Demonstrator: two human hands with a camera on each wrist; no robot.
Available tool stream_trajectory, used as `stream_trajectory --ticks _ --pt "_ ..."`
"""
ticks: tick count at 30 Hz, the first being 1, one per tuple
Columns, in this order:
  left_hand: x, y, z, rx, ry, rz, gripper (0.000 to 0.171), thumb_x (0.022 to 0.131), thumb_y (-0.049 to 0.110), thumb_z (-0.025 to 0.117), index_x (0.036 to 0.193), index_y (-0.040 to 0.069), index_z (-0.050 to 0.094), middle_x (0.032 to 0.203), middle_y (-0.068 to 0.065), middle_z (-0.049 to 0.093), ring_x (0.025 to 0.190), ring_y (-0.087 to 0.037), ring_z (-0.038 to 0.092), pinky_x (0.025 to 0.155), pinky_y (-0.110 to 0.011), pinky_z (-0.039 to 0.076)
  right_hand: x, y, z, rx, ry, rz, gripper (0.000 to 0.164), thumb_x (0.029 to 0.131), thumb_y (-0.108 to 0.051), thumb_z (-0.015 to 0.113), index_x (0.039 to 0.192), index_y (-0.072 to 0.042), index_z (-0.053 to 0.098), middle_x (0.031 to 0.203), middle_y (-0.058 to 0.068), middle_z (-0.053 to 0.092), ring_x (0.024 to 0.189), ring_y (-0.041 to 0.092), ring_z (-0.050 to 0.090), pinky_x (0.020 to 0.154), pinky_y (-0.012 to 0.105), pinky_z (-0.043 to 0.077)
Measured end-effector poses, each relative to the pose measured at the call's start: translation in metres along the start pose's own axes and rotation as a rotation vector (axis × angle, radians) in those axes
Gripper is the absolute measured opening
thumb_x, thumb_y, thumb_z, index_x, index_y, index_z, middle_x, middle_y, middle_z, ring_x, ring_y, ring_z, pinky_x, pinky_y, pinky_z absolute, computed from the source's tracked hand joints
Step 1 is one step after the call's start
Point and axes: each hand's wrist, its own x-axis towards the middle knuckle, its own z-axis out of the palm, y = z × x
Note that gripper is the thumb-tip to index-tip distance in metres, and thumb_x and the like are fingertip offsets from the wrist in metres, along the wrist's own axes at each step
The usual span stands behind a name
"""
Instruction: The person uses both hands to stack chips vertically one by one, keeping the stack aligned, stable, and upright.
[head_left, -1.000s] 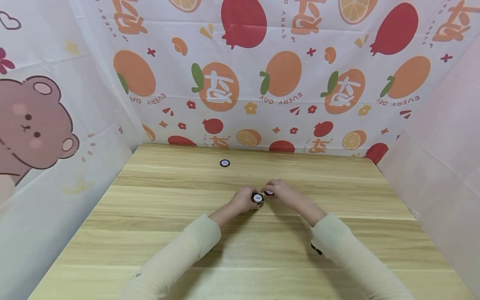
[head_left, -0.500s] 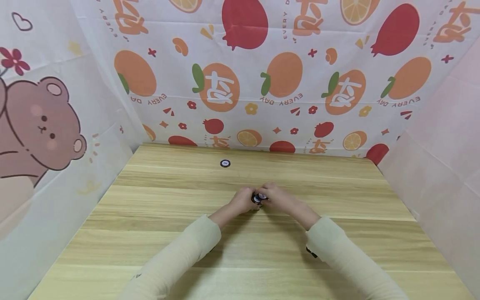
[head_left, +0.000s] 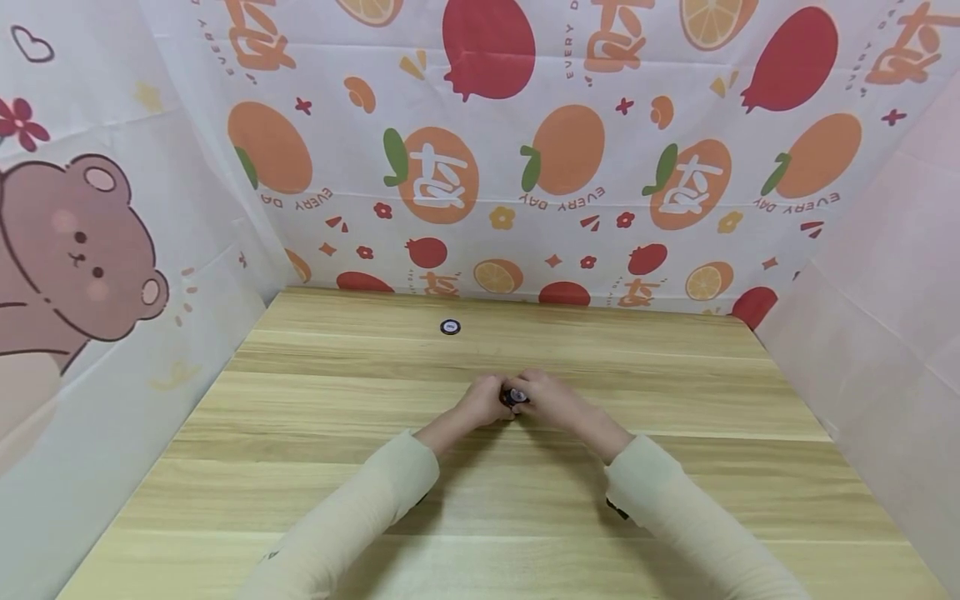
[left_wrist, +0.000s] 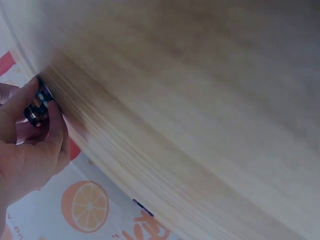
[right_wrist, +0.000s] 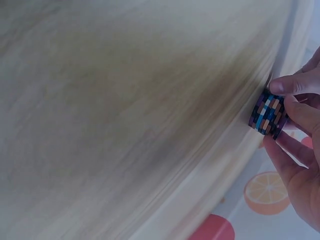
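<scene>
A stack of poker chips (right_wrist: pixel 265 114) with coloured edges stands on the wooden table, in the middle of the head view. My left hand (head_left: pixel 481 402) grips it from the left, thumb and fingers round its side. From the right, my right hand (head_left: pixel 555 402) pinches a purple-edged poker chip (right_wrist: pixel 281 126) at the top of the stack. In the right wrist view that chip lies tilted against the stack or very close to it. Fingers of both hands hide much of the stack in the head view.
Farther back on the table (head_left: pixel 337 350) lies a single dark poker chip (head_left: pixel 450 327) with a white centre. A fruit-patterned cloth (head_left: pixel 502 167) hangs behind the table's back edge. Small dark objects show under both sleeves.
My right hand has moved left and slightly toward me, bringing its chip from beside the stack onto its top. My left hand has stayed nearly still around the stack.
</scene>
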Motion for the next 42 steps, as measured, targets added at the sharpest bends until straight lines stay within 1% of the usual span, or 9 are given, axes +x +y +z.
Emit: stream_trajectory --ticks 5,12,17,20,23,25,27,32,42 --pt "-0.001 -0.002 0.000 -0.040 -0.013 -0.019 0.031 0.069 0.008 0.080 0.095 0.000 0.064 0.092 -0.010 0.062 0.087 -0.023 0.057 0.079 -0.034 0.047 0.000 -0.001 0.003 -0.015 0.037 -0.020 0.036 0.080 -0.008 0.071 0.112 0.002 0.060 0.101 0.015 0.059 0.093 0.027 0.056 0.080 0.035 0.047" --pt "-0.002 -0.001 -0.001 -0.038 -0.023 -0.036 0.028 0.071 0.009 0.079 0.093 0.001 0.063 0.087 -0.007 0.061 0.079 -0.019 0.055 0.071 -0.031 0.047 0.001 -0.002 0.006 -0.034 0.047 -0.018 0.036 0.080 -0.008 0.071 0.113 0.003 0.060 0.099 0.014 0.058 0.091 0.027 0.056 0.077 0.035 0.048" --pt "-0.002 -0.001 -0.002 -0.054 -0.017 -0.040 0.027 0.071 0.009 0.079 0.091 0.001 0.063 0.085 -0.007 0.061 0.076 -0.017 0.054 0.069 -0.029 0.047 -0.001 0.000 0.008 0.022 0.062 -0.019 0.036 0.080 -0.009 0.070 0.113 0.002 0.060 0.101 0.014 0.059 0.092 0.026 0.057 0.079 0.036 0.047" --pt "-0.003 -0.002 -0.002 -0.080 -0.012 -0.025 0.031 0.069 0.007 0.080 0.094 -0.001 0.064 0.088 -0.009 0.063 0.076 -0.018 0.056 0.069 -0.028 0.048 -0.002 0.003 0.009 0.083 0.040 0.031 0.041 0.080 -0.011 0.071 0.117 0.001 0.057 0.107 0.014 0.058 0.098 0.026 0.056 0.084 0.036 0.046" --pt "-0.004 -0.003 -0.003 -0.112 -0.019 -0.016 0.034 0.067 0.004 0.080 0.097 -0.002 0.065 0.090 -0.010 0.064 0.077 -0.019 0.058 0.070 -0.027 0.048 -0.005 0.007 0.010 0.147 0.006 0.120 0.045 0.080 -0.013 0.071 0.120 0.001 0.054 0.113 0.014 0.057 0.104 0.025 0.055 0.088 0.035 0.044" --pt "-0.004 -0.003 -0.004 -0.135 -0.028 -0.017 0.034 0.067 0.002 0.080 0.098 -0.002 0.064 0.089 -0.009 0.064 0.078 -0.019 0.059 0.070 -0.027 0.048 -0.007 0.009 0.010 0.182 -0.007 0.176 0.045 0.081 -0.013 0.070 0.120 0.001 0.053 0.114 0.013 0.057 0.103 0.023 0.055 0.087 0.033 0.044" --pt "-0.004 -0.005 -0.005 -0.156 -0.032 -0.015 0.034 0.068 0.001 0.079 0.098 -0.002 0.064 0.089 -0.009 0.064 0.081 -0.019 0.059 0.072 -0.027 0.048 -0.009 0.011 0.010 0.217 -0.008 0.201 0.040 0.082 -0.012 0.070 0.116 0.002 0.055 0.110 0.012 0.059 0.099 0.021 0.057 0.084 0.032 0.046" --pt "-0.004 -0.007 -0.006 -0.196 -0.030 0.004 0.031 0.071 0.000 0.077 0.099 -0.003 0.064 0.088 -0.008 0.064 0.083 -0.019 0.060 0.072 -0.027 0.048 -0.011 0.013 0.009 0.252 -0.003 0.194 0.030 0.083 -0.010 0.067 0.110 0.002 0.058 0.103 0.010 0.061 0.091 0.019 0.058 0.079 0.032 0.048" --pt "-0.004 -0.008 -0.005 -0.198 -0.026 0.008 0.029 0.072 0.002 0.076 0.099 -0.003 0.065 0.088 -0.009 0.065 0.081 -0.019 0.061 0.070 -0.025 0.049 -0.010 0.013 0.010 0.255 -0.005 0.210 0.029 0.084 -0.009 0.066 0.111 0.001 0.059 0.103 0.009 0.061 0.091 0.018 0.059 0.079 0.030 0.048"
